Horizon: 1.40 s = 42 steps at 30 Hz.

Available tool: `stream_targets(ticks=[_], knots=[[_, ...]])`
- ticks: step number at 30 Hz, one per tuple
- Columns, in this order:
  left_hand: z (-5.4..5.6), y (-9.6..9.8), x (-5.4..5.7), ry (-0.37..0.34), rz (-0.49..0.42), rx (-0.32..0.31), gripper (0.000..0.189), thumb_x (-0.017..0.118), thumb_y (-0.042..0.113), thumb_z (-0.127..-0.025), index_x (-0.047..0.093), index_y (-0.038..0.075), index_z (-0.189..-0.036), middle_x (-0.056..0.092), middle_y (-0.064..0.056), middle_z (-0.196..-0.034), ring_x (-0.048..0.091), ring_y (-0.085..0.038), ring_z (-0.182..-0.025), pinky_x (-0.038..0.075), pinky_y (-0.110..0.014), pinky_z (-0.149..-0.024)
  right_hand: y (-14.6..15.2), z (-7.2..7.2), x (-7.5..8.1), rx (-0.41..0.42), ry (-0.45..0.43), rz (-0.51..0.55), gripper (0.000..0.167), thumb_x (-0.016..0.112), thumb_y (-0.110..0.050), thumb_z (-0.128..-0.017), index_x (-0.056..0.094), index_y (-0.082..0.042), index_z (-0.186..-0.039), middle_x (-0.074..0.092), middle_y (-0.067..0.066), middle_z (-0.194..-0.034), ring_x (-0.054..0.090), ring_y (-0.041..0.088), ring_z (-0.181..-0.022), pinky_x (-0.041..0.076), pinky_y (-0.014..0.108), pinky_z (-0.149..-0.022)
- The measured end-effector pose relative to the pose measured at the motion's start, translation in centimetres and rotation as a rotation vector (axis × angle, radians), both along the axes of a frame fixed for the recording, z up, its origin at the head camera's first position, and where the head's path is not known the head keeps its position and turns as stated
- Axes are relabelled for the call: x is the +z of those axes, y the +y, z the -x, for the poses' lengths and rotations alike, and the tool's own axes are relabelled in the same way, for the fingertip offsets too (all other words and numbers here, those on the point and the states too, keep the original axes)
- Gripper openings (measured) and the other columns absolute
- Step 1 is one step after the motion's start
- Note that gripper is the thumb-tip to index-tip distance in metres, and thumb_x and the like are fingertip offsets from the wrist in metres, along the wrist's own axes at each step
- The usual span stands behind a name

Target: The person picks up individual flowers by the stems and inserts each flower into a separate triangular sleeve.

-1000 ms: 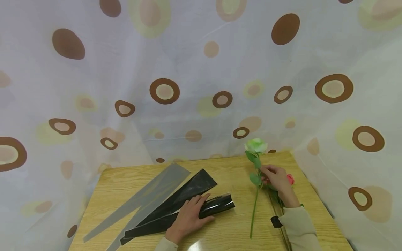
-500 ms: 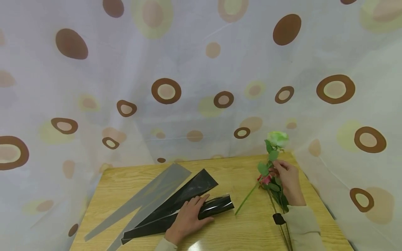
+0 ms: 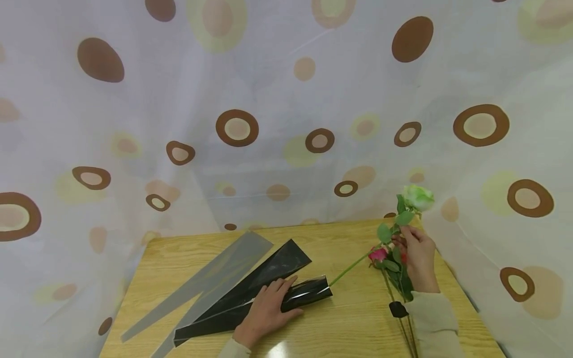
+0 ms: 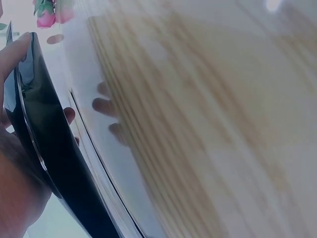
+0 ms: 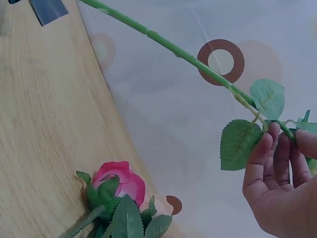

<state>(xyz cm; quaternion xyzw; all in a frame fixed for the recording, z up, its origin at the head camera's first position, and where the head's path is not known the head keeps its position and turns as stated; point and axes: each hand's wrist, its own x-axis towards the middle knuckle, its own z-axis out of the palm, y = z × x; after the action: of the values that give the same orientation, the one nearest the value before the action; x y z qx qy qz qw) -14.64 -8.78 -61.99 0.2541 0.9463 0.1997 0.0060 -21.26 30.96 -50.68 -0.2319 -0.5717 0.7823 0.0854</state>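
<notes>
My left hand (image 3: 267, 309) holds a black glossy wrapping sleeve (image 3: 309, 292), whose rounded mouth faces right. In the left wrist view the sleeve lies between the thumb side and fingertips (image 4: 70, 116) that show past its other edge. My right hand (image 3: 422, 256) pinches the leafy green stem of a pale green-white rose (image 3: 419, 197), thumb against fingers in the right wrist view. The rose leans, bloom up and right, and its bare stem (image 3: 352, 266) slants down to the left. That stem's lower end meets the sleeve's mouth in the head view.
Beneath the right hand lie a pink rose (image 3: 378, 255) and its leaves, with long thin stems crossed by a small black piece (image 3: 398, 309). Left of the sleeve are another flat black sleeve (image 3: 286, 257) and grey translucent ones (image 3: 241, 248). A spotted curtain (image 3: 268, 99) borders the wooden table (image 3: 197, 241).
My right hand moved slightly right with the pale rose, which tilted from near upright to slanting. Its stem end swung left and up to the sleeve's mouth. The left hand stayed in place.
</notes>
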Motion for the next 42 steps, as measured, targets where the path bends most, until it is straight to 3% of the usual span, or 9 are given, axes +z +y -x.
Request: stream_targets(ticks=[6,16,24,39,42], knots=[[0.01,0.34,0.10,0.009,-0.011,-0.003,0.086,0.065,0.068,-0.096,0.038,0.026,-0.165,0.062,0.003,-0.140,0.062,-0.018,-0.125,0.052,-0.051,-0.099,-0.16,-0.04,-0.09,-0.037,0.041,0.058,0.012,0.067,-0.025,-0.105,0.069,-0.017,-0.114,0.071,-0.009,-0.093,0.074,0.005,-0.077,0.061,0.019,-0.077],[-0.23,0.40,-0.03,0.016,-0.024,-0.010,0.085,0.066,0.068,-0.096,0.039,0.026,-0.164,0.062,0.004,-0.138,0.062,-0.017,-0.126,0.052,-0.049,-0.099,-0.25,-0.13,-0.28,-0.110,0.064,0.084,0.011,0.067,-0.023,-0.104,0.071,-0.014,-0.109,0.073,-0.006,-0.086,0.074,0.006,-0.073,0.060,0.019,-0.068],[-0.25,0.51,0.27,-0.019,-0.036,-0.002,0.084,0.066,0.066,-0.096,0.039,0.025,-0.164,0.062,0.002,-0.142,0.061,-0.020,-0.131,0.051,-0.055,-0.104,-0.75,-0.03,-0.12,-0.112,0.158,0.115,0.008,0.068,-0.018,-0.104,0.072,-0.014,-0.108,0.073,-0.004,-0.091,0.074,0.008,-0.073,0.062,0.021,-0.074],[-0.21,0.55,0.27,0.000,-0.069,0.023,0.083,0.066,0.065,-0.096,0.041,0.022,-0.163,0.063,0.001,-0.140,0.063,-0.020,-0.127,0.053,-0.056,-0.102,-0.69,-0.47,-0.45,-0.118,0.133,0.106,0.014,0.067,-0.020,-0.104,0.068,-0.009,-0.113,0.073,-0.004,-0.089,0.074,0.008,-0.073,0.061,0.019,-0.070],[-0.18,0.53,0.41,0.000,-0.066,0.025,0.083,0.066,0.065,-0.096,0.040,0.023,-0.163,0.063,0.002,-0.140,0.063,-0.019,-0.125,0.053,-0.053,-0.101,-0.64,-0.49,-0.58,-0.118,0.132,0.105,0.014,0.067,-0.021,-0.104,0.069,-0.009,-0.111,0.074,-0.004,-0.086,0.074,0.008,-0.071,0.058,0.018,-0.063]])
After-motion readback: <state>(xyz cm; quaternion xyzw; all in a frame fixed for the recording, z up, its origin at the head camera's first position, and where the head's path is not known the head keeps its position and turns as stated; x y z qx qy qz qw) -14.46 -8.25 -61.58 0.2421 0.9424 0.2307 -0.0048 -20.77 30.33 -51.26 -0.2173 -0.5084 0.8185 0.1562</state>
